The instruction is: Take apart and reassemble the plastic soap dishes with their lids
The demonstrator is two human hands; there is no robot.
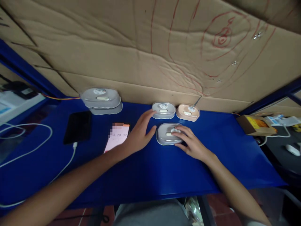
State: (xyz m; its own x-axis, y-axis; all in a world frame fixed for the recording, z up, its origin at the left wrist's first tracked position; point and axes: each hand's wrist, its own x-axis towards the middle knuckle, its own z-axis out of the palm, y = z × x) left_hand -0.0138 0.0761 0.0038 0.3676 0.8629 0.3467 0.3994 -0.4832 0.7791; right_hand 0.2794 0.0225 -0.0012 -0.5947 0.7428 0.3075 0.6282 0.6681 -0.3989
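From the head, one camera looks forward and down, quite near, at the left hand and right hand, the counter under them, the cardboard beyond.

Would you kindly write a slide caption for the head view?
The right hand rests on the nearest grey box, the left hand open nearby, with a lit phone on the blue table.

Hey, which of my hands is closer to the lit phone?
Left. The left hand is just right of the lit phone; the right hand is farther right, touching the front grey clear-lidded container.
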